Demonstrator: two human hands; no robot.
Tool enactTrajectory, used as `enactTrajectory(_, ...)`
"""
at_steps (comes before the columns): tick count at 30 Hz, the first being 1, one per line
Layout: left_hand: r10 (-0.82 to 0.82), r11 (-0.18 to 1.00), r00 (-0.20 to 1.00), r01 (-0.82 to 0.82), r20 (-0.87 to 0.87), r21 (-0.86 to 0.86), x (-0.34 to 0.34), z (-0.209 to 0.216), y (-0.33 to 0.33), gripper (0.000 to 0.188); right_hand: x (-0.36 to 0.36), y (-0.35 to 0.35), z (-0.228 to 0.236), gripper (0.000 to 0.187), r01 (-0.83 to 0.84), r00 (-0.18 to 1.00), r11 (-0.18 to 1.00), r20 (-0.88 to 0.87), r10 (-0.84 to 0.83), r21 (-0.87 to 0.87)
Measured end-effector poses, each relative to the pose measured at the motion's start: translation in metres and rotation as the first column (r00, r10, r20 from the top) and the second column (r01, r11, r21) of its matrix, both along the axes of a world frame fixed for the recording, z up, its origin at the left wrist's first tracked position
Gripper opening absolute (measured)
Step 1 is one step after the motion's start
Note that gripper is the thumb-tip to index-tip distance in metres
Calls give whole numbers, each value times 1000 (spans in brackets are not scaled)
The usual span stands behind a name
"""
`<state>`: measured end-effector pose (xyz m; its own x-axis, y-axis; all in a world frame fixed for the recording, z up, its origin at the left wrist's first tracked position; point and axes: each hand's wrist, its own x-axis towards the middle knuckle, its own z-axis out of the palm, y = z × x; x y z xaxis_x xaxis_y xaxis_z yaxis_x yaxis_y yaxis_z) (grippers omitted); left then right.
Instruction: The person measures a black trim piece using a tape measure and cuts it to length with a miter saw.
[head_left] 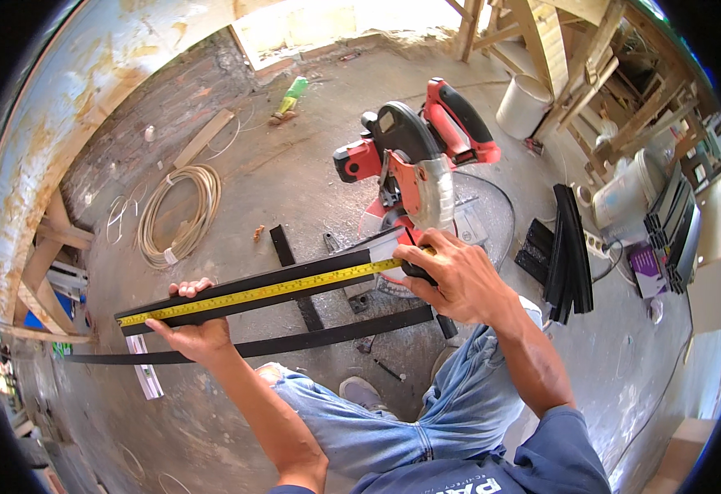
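A yellow tape measure blade (295, 286) lies stretched along a flat black bar (245, 290). My left hand (200, 333) grips the bar near its left end, thumb by the blade's tip and fingers curled over the far edge. At the bar's other end, my right hand (463, 280) is closed around the dark tape measure case (420, 272), mostly hidden by the fingers. Just beyond that hand stands a red and black miter saw (414, 160) with its blade guard. A longer black strip (327, 336) runs below the bar, nearer my knees.
Coiled pale cable (178, 216) lies on the floor at left, near a wooden board (204, 138). On the right are several black profiles (569, 255), a power strip (595, 244), white buckets (525, 105) and a purple box (647, 270). A green bottle (295, 92) lies farther off.
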<state>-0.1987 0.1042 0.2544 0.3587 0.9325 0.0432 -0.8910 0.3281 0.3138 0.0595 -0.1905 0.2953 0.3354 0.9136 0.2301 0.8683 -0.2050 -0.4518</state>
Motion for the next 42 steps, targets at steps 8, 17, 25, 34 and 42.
enactTrajectory(8,-37,999,999,37,14,6,1,0,1,60,0,-1,3,37,32,999,999,18,-32,11)
enactTrajectory(17,-49,999,999,49,11,15,0,-4,3,58,2,-2,0,39,28,999,999,36,-30,35)
enactTrajectory(25,-55,998,998,55,0,18,-1,-7,6,58,3,-3,-2,39,27,997,997,68,-32,74)
enactTrajectory(34,-84,995,996,85,-31,50,-3,-11,9,57,4,-4,-4,38,26,996,997,77,-32,74)
enactTrajectory(42,-120,992,993,120,-12,31,-1,-10,7,58,5,-5,-4,41,26,998,998,48,-28,50)
